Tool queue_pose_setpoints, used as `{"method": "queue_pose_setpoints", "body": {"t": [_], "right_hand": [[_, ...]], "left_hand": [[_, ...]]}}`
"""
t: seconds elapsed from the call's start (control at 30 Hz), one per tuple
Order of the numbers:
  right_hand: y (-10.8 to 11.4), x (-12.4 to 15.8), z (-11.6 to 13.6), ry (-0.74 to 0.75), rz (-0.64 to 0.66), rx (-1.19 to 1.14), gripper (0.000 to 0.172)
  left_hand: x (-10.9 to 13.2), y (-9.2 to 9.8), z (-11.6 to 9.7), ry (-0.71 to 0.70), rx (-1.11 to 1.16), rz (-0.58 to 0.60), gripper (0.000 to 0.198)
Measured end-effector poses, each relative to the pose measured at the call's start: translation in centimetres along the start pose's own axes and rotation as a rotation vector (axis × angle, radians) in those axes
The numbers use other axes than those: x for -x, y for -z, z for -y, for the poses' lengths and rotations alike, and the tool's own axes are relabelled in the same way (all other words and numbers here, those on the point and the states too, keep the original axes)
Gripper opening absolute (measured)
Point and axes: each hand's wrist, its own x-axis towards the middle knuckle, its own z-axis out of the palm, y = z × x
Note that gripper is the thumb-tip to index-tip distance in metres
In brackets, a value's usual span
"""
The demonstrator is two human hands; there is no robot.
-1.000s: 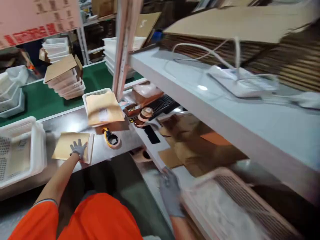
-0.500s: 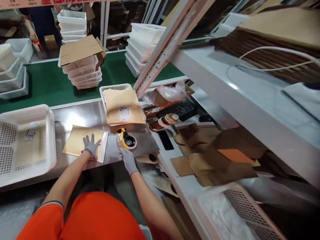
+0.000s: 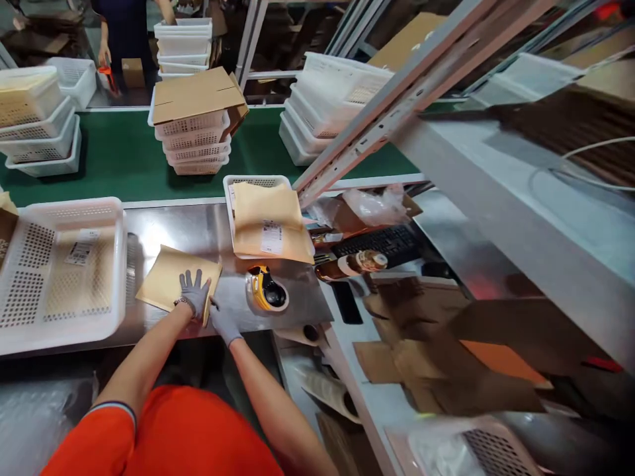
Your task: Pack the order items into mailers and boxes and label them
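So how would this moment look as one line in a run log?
left hand: spread on envelope | right hand: at envelope's right edge | tape dispenser: on metal table, right of both hands

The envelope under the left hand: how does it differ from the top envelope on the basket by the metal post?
The envelope under the left hand lies on the metal bench; the top envelope rests on the basket. The envelope under the left hand shows no visible label; the top envelope bears a white label. Both are yellowish-tan.
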Motion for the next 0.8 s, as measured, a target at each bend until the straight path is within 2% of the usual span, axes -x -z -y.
{"method": "queue_pose_setpoints", "body": {"t": [0.17, 0.23, 0.33, 0.4, 0.47, 0.6, 0.7, 0.8], "right_hand": [[0.6, 0.2, 0.1, 0.144, 0.073, 0.378, 0.048], [1.2, -0.3, 0.4, 0.239, 0.133, 0.505, 0.054], [2.3, -2.1, 1.0, 0.364, 0.224, 0.651, 0.060], [2.9, -3.8, 1.5, 0.413, 0.252, 0.724, 0.063], [3.5, -5.8, 2.2, 0.435, 0.258, 0.790, 0.063], [4.0, -9.5, 4.5, 0.438, 0.237, 0.905, 0.061], [3.7, -10.6, 6.7, 0.452, 0.200, 0.948, 0.057], [3.5, -10.2, 7.6, 0.489, 0.158, 0.974, 0.048]], "left_hand": [[1.9, -0.3, 0.8, -0.062, 0.017, -0.003, 0.158], [3.6, -0.9, 1.1, -0.137, 0.054, -0.017, 0.153], [6.4, -3.0, 0.7, -0.209, 0.104, -0.044, 0.120], [7.9, -4.9, -0.1, -0.213, 0.094, -0.016, 0.108], [8.9, -6.9, -0.9, -0.187, 0.085, 0.026, 0.102], [10.6, -9.4, -2.0, -0.059, 0.142, -0.026, 0.065], [12.2, -9.0, -2.2, -0.085, 0.151, -0.045, 0.066], [13.9, -6.0, -1.4, -0.174, 0.201, -0.058, 0.065]]}}
